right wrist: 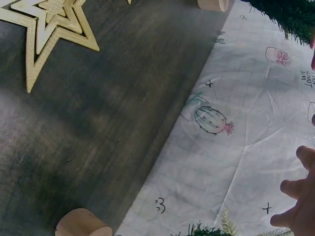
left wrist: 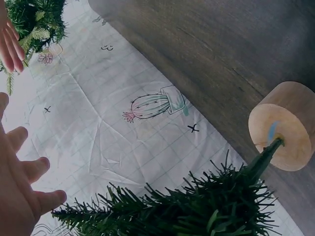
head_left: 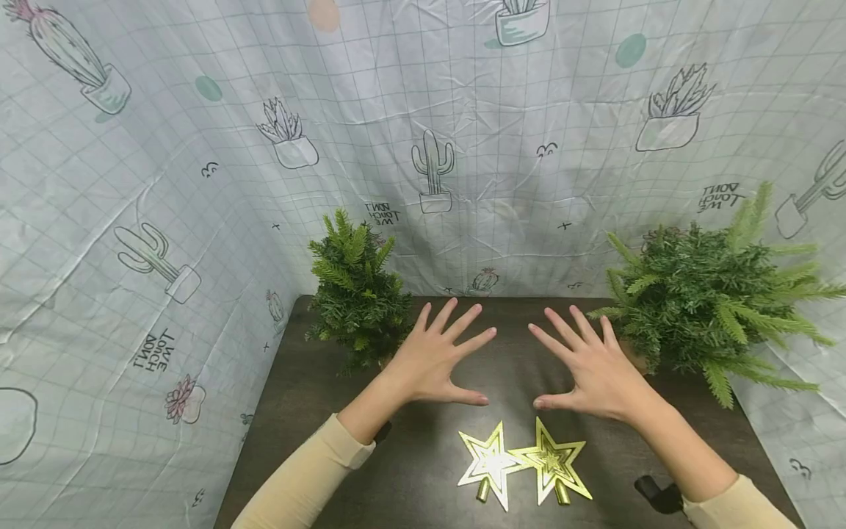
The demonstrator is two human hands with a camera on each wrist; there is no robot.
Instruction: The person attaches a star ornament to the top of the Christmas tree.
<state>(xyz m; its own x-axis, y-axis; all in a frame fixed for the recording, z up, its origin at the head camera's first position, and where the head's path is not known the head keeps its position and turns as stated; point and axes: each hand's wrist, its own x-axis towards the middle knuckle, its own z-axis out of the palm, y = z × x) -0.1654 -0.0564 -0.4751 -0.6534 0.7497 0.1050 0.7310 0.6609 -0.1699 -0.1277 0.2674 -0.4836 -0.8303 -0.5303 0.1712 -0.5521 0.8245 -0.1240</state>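
Note:
My left hand (head_left: 432,361) is held over the dark table with its fingers spread and nothing in it. Just behind it stands a small artificial fir tree (head_left: 357,283); the left wrist view shows its round wooden base (left wrist: 283,130). Spread in the same way, my right hand (head_left: 598,371) holds nothing and is nearest to a second, bushier artificial tree (head_left: 694,294). In front of both hands, two gold star tree toppers lie on the table, the left star (head_left: 489,464) and the right star (head_left: 554,463), their points overlapping.
The dark wooden table (head_left: 410,485) ends at a white curtain (head_left: 463,242) printed with cacti, which hangs behind and along both sides. Part of a wooden base (right wrist: 83,223) shows at the bottom of the right wrist view. Dark straps sit near both wrists.

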